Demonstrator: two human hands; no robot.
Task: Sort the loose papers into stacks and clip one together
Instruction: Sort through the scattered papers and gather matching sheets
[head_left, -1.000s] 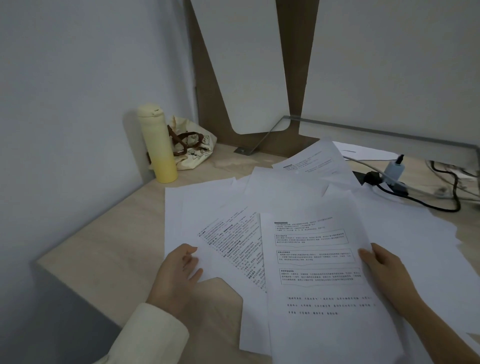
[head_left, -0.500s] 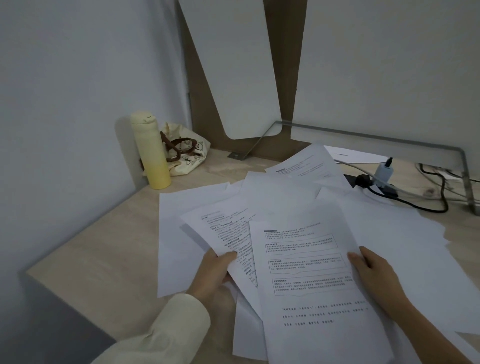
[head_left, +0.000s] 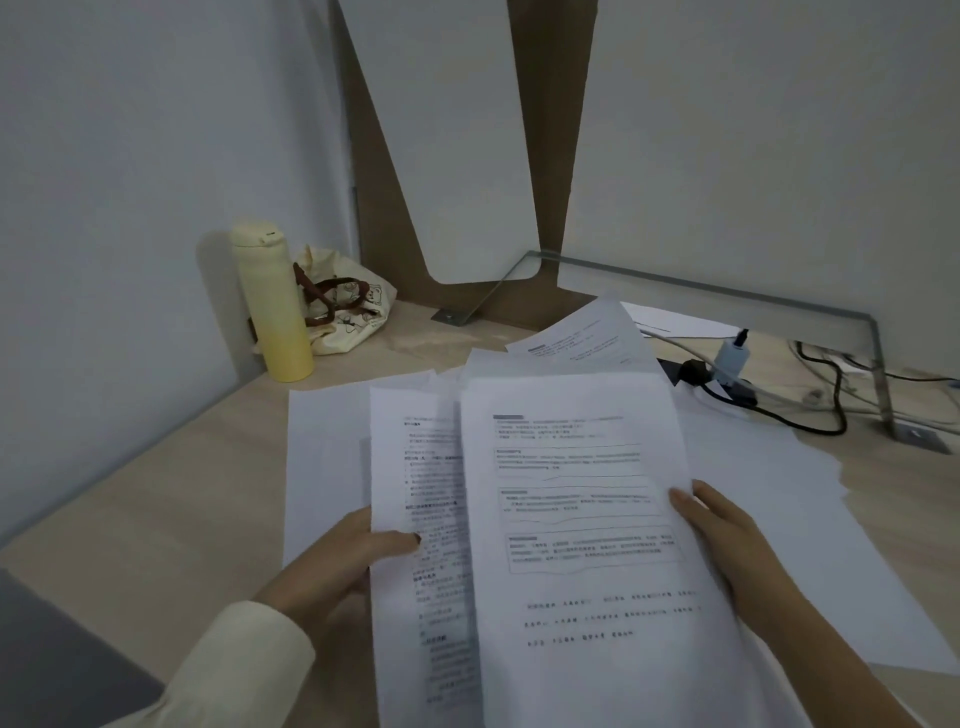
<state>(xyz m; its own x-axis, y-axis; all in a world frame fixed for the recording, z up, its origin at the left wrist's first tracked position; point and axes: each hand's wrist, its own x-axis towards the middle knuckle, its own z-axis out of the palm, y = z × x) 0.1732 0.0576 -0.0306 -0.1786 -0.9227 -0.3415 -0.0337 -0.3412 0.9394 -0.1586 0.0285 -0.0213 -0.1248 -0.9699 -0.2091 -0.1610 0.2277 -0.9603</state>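
Several loose white sheets lie spread over a light wooden desk (head_left: 156, 509). My left hand (head_left: 358, 556) grips the left edge of a densely printed sheet (head_left: 421, 519), thumb on top, and holds it lifted and nearly parallel to the page beside it. My right hand (head_left: 722, 535) holds the right edge of a printed page with boxed text (head_left: 576, 509), which overlaps the first sheet. More sheets lie beneath and behind, among them a blank sheet (head_left: 322, 457) at the left and a printed one (head_left: 582, 343) at the back. No clip is in view.
A pale yellow bottle (head_left: 272, 306) stands at the back left beside a cream cloth bag (head_left: 348, 312) with brown handles. A power strip with a plug (head_left: 727, 364) and black cables (head_left: 826, 410) lies at the back right under a metal shelf frame (head_left: 878, 374).
My left hand has taken hold of the dense printed sheet, lifted it off the desk and turned it upright alongside the boxed page. My right hand has kept its hold.
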